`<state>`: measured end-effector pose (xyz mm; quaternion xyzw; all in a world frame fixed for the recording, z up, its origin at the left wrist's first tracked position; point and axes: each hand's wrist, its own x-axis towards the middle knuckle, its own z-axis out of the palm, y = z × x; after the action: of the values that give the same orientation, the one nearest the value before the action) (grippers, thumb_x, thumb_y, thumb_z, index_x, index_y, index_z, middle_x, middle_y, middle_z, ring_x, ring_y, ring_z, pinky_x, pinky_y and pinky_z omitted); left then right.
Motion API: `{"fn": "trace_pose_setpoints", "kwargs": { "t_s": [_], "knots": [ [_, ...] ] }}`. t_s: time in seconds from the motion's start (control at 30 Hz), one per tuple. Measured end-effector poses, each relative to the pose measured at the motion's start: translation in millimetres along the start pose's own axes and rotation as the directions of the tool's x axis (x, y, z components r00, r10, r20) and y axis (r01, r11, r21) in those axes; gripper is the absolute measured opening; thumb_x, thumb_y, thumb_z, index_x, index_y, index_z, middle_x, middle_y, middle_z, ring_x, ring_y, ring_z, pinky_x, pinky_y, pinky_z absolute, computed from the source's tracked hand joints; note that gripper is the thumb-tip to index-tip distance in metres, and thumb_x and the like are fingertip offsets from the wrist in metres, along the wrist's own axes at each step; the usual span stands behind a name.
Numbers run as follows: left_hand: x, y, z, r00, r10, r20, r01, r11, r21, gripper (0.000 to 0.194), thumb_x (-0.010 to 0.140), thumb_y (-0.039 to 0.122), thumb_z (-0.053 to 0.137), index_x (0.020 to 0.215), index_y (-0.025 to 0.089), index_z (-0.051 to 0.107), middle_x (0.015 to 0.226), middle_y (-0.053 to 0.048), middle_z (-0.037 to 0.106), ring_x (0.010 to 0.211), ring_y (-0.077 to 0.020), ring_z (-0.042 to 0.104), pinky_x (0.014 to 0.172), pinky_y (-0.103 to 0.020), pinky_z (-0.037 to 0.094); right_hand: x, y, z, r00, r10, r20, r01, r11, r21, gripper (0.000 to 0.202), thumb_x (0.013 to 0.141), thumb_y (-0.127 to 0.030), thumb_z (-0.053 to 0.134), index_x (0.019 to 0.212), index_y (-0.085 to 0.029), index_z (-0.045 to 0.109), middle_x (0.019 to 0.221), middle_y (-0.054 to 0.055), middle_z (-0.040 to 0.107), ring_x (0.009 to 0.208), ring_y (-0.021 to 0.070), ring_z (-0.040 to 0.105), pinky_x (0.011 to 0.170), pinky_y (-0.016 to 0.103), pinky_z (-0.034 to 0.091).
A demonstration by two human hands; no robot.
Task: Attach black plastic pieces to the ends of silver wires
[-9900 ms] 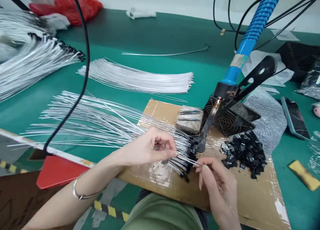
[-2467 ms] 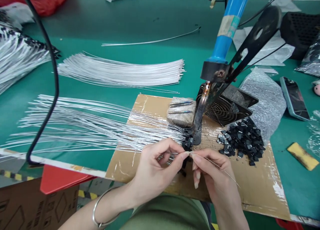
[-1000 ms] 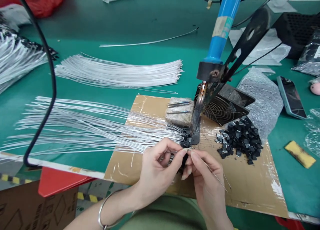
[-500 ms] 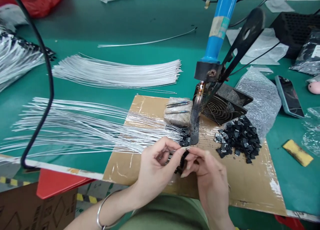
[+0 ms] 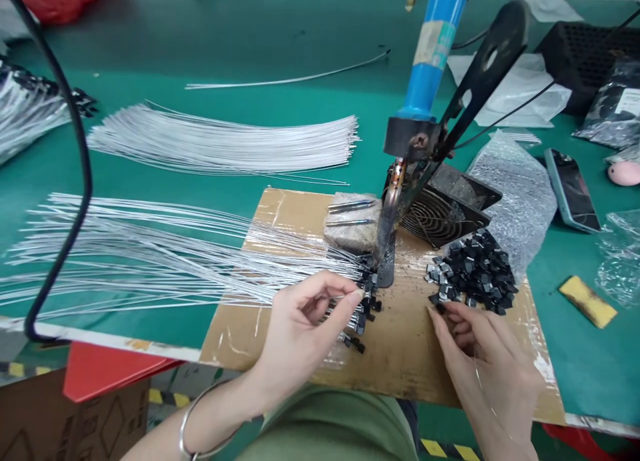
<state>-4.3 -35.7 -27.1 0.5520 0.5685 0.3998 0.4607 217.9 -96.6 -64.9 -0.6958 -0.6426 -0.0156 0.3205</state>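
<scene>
My left hand (image 5: 310, 321) is pinched closed above the soldered-looking wire ends, thumb tip against fingertips, on what looks like a thin white wire largely hidden by the fingers. Under and beside it, a spread of white wires (image 5: 165, 247) ends in small black connector pieces (image 5: 370, 304) on the cardboard. At the near edge of a pile of loose black connector pieces (image 5: 480, 267), my right hand (image 5: 485, 361) has thumb and index finger around one small black piece (image 5: 437, 306). A blue-handled soldering iron (image 5: 420, 81) stands clamped over the wire ends, tip down.
A cardboard sheet (image 5: 400, 354) lies under the work. Behind are a bundle of white wires (image 5: 225, 144), a pad with metal tips (image 5: 353, 231) and a small fan (image 5: 440, 214). To the right lie bubble wrap (image 5: 520, 194), a phone (image 5: 573, 187) and a yellow sponge (image 5: 587, 301).
My right hand has left my left hand and moved right to the loose pile, with its fingers around a black piece. My left hand stays near the wire ends, still pinched.
</scene>
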Motion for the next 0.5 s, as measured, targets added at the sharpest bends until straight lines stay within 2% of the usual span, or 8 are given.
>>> {"fn": "trace_pose_setpoints", "kwargs": {
  "t_s": [0.1,0.17,0.23,0.3,0.33,0.4,0.43,0.5],
  "knots": [
    [1.0,1.4,-0.1,1.000,-0.004,0.000,0.004,1.000,0.005,0.014,0.083,0.024,0.072,0.073,0.016,0.076,0.062,-0.001,0.066,0.048,-0.0089,0.040,0.046,-0.022,0.031,3.1,2.1,-1.4,0.997,-0.081,0.016,0.081,0.994,-0.068,0.014,0.100,-0.027,0.069,0.096,-0.016,0.074,0.075,0.000,0.070,0.056,0.0097,0.063,0.063,0.026,0.051],
    [1.5,2.5,-0.1,1.000,0.001,0.001,-0.001,1.000,0.008,0.013,0.083,0.023,0.072,0.073,0.016,0.076,0.062,-0.001,0.066,0.049,-0.0088,0.040,0.046,-0.022,0.031,4.0,4.3,-2.2,0.996,-0.076,0.037,0.079,0.993,-0.087,0.018,0.102,-0.028,0.064,0.092,-0.016,0.073,0.071,0.000,0.067,0.054,0.0103,0.062,0.059,0.026,0.050],
    [1.8,3.6,0.0,1.000,0.012,0.004,-0.012,1.000,0.011,0.014,0.084,0.022,0.071,0.073,0.016,0.076,0.061,-0.001,0.066,0.048,-0.0084,0.038,0.045,-0.022,0.030,3.2,6.3,-2.2,0.998,-0.013,0.062,0.017,0.998,-0.060,0.024,0.103,-0.033,0.062,0.090,-0.017,0.073,0.068,0.000,0.066,0.052,0.0109,0.062,0.056,0.026,0.049],
    [2.1,4.9,0.2,1.000,0.024,0.006,-0.024,1.000,0.011,0.014,0.084,0.021,0.071,0.072,0.016,0.076,0.060,0.000,0.065,0.048,-0.0079,0.036,0.044,-0.021,0.027,1.5,6.3,-1.9,0.988,0.123,0.094,-0.127,0.991,0.036,0.027,0.102,-0.040,0.063,0.091,-0.019,0.074,0.069,0.001,0.069,0.051,0.0125,0.064,0.054,0.026,0.051],
    [2.2,5.6,0.4,1.000,0.031,0.005,-0.031,0.999,0.009,0.013,0.084,0.020,0.072,0.072,0.016,0.075,0.059,0.000,0.065,0.048,-0.0077,0.035,0.044,-0.021,0.026,0.9,4.8,-2.0,0.970,0.216,0.110,-0.228,0.967,0.109,0.027,0.100,-0.043,0.065,0.092,-0.019,0.075,0.071,0.002,0.071,0.052,0.0133,0.065,0.053,0.026,0.053],
    [2.5,6.7,0.8,0.999,0.043,-0.003,-0.043,0.999,0.005,0.012,0.083,0.018,0.072,0.072,0.016,0.075,0.059,0.001,0.065,0.048,-0.0073,0.034,0.043,-0.021,0.025,1.5,-2.1,-2.6,0.903,0.404,0.150,-0.430,0.857,0.284,0.027,0.095,-0.046,0.072,0.093,-0.019,0.076,0.072,0.003,0.074,0.051,0.0142,0.067,0.050,0.025,0.056],
    [2.6,7.2,1.1,0.999,0.047,-0.005,-0.047,0.999,0.005,0.011,0.083,0.017,0.072,0.072,0.016,0.075,0.059,0.001,0.066,0.048,-0.0072,0.034,0.043,-0.020,0.024,2.9,-7.4,-3.0,0.866,0.471,0.168,-0.498,0.781,0.376,0.026,0.092,-0.046,0.075,0.093,-0.019,0.076,0.073,0.004,0.075,0.051,0.0140,0.068,0.049,0.024,0.057],
    [3.0,8.1,1.6,0.999,0.050,-0.006,-0.050,0.999,0.009,0.011,0.082,0.016,0.071,0.072,0.016,0.075,0.059,0.001,0.067,0.047,-0.0070,0.034,0.043,-0.020,0.025,7.5,-20.2,-3.2,0.829,0.519,0.209,-0.541,0.645,0.540,0.022,0.088,-0.041,0.081,0.094,-0.020,0.078,0.074,0.003,0.077,0.051,0.0128,0.068,0.048,0.021,0.059]
  ]
}}
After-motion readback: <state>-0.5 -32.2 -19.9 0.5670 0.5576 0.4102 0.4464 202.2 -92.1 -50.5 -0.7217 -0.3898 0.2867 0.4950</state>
